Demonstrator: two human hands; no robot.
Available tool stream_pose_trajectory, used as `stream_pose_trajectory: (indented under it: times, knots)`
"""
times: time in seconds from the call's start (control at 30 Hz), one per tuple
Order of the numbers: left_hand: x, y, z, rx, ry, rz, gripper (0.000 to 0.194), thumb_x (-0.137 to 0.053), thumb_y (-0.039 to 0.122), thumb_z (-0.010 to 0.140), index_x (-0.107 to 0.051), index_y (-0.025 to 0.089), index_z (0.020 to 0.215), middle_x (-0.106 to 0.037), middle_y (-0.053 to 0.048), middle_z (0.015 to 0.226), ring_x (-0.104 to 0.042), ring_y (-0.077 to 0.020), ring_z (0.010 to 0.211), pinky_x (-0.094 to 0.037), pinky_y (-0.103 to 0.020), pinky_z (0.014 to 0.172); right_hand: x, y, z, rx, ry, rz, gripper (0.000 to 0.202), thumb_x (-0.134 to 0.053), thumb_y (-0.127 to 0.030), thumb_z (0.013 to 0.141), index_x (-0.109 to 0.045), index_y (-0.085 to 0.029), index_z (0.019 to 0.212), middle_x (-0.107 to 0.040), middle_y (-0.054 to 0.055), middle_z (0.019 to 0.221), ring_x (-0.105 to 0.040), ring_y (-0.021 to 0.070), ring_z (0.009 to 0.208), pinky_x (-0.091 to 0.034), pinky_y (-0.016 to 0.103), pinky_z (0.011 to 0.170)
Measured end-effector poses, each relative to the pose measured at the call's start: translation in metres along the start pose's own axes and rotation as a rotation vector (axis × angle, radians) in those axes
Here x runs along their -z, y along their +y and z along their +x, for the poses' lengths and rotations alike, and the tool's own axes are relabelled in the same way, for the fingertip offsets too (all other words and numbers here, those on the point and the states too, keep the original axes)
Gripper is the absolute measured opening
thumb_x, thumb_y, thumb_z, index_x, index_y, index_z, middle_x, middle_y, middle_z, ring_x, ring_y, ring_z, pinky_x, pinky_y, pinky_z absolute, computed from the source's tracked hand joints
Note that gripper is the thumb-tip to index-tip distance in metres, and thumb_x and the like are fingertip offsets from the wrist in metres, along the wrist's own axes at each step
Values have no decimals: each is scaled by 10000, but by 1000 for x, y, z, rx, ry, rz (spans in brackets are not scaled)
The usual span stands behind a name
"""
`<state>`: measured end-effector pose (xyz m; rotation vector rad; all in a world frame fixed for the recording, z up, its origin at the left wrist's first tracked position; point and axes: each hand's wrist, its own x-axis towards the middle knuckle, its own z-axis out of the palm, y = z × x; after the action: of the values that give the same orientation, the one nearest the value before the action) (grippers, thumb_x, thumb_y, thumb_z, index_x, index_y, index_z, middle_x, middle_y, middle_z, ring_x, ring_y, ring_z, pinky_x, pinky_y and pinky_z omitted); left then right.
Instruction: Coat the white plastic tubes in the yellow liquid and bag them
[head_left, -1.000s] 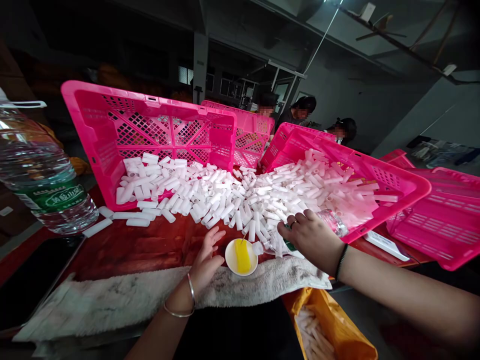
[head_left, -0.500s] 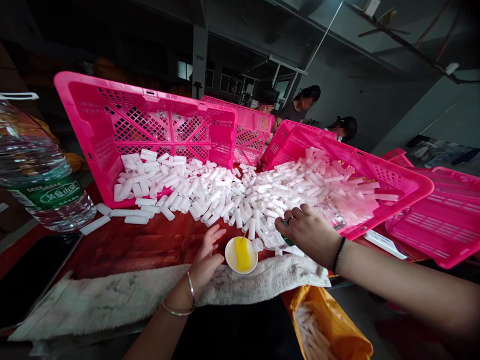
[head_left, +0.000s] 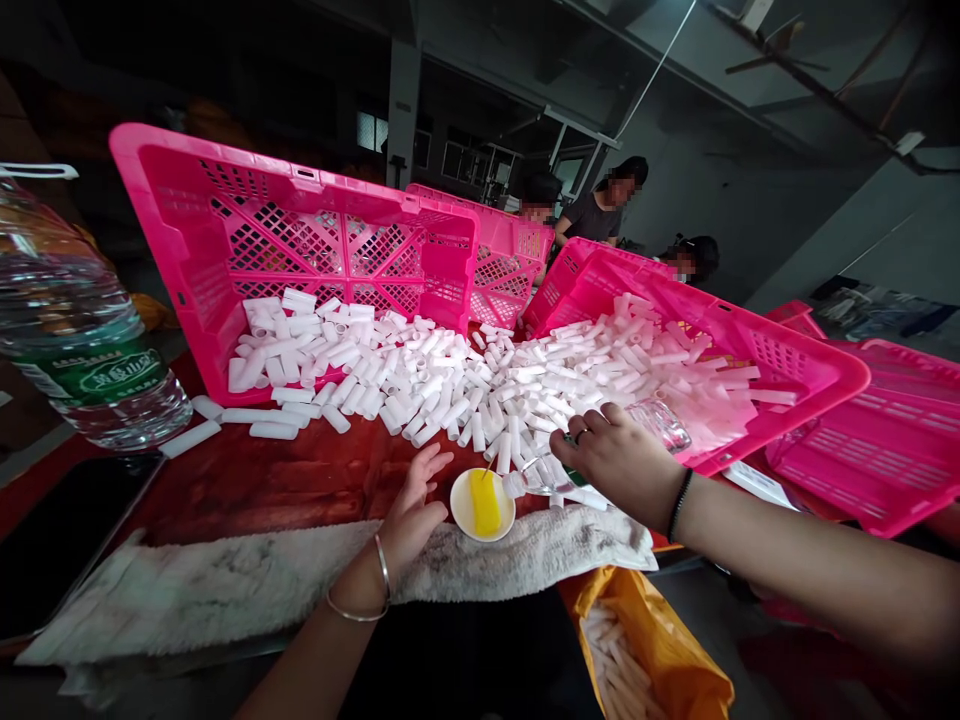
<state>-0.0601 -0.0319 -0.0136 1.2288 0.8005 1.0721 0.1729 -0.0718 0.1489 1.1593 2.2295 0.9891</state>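
My right hand (head_left: 619, 460) is wrapped round a small clear plastic bottle (head_left: 541, 476) with a green label. The bottle lies tilted, its whitish neck end at the right rim of a small white dish (head_left: 460, 500). Whether it is capped or water runs out, I cannot tell. In the dish is a yellow sponge-like block (head_left: 486, 505), with a thin stick at its top. My left hand (head_left: 412, 505) is open just left of the dish, fingers apart, holding nothing. Behind both hands spreads a heap of short white tubes (head_left: 442, 390).
Pink crates (head_left: 300, 180) lie tipped, white tubes spilling out. A large water bottle (head_left: 82, 330) and a dark phone-like slab (head_left: 71, 530) are at left. A towel (head_left: 262, 575) lines the front edge. Below hangs an orange bag (head_left: 667, 640). Several people (head_left: 596, 215) are behind.
The small bottle's neck now shows more level at the dish's right rim. Both hands have stayed almost in place; the view has shifted slightly.
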Motion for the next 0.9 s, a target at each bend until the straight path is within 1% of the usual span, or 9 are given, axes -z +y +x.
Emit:
stream_pose_trajectory:
  times: [0.1, 0.27, 0.4, 0.57, 0.7, 0.83, 0.9]
  knots:
    - [0, 1, 0, 9, 6, 2, 751, -479, 105, 567, -333, 221, 1295, -455, -114, 1358, -329, -289, 1311, -241, -478, 1038, 0, 1, -1, 21, 8, -8, 206, -520, -153, 837, -570, -138, 1036, -649, 86, 807, -586, 231, 713, -239, 357, 670]
    - [0, 1, 0, 18, 8, -4, 756, -473, 102, 569, -326, 224, 1300, -453, -109, 1358, -325, -284, 1313, -237, -473, 1046, -1, 2, -3, 66, -4, -10, 161, -511, -85, 816, -587, -126, 952, -644, 55, 736, -584, 206, 650, -234, 350, 657]
    - [0, 1, 0, 4, -7, -9, 764, -457, 95, 563, -307, 226, 1301, -445, -108, 1361, -319, -267, 1321, -218, -470, 1060, -9, 2, -4, 70, -12, 5, 115, -517, -60, 793, -588, -138, 841, -641, 47, 695, -581, 195, 616, -229, 345, 660]
    - [0, -1, 1, 7, -25, -13, 768, -465, 100, 570, -288, 211, 1308, -416, -125, 1378, -318, -263, 1322, -216, -467, 1061, -20, 2, -8, 104, 2, 29, 118, -523, -43, 762, -560, -156, 769, -637, 36, 662, -576, 191, 576, -217, 334, 639]
    - [0, -2, 1, 4, -22, -7, 764, -461, 84, 574, -297, 220, 1308, -428, -114, 1374, -321, -266, 1317, -211, -476, 1055, -25, 3, -9, 92, -5, 62, 99, -534, -59, 764, -547, -157, 761, -644, 37, 652, -560, 174, 544, -210, 324, 631]
    - [0, -1, -1, -15, -16, -2, 742, -460, 67, 597, -311, 228, 1305, -444, -106, 1366, -329, -256, 1311, -218, -471, 1049, -25, 4, -10, 147, 4, 70, 104, -536, -57, 767, -537, -160, 749, -648, 39, 651, -551, 170, 554, -208, 317, 631]
    - [0, 0, -1, -20, -11, 5, 739, -459, 61, 602, -311, 220, 1309, -448, -111, 1362, -340, -254, 1304, -210, -473, 1052, -24, 4, -10, 143, 4, 68, 107, -531, -54, 768, -540, -159, 750, -648, 39, 656, -554, 172, 556, -209, 317, 630]
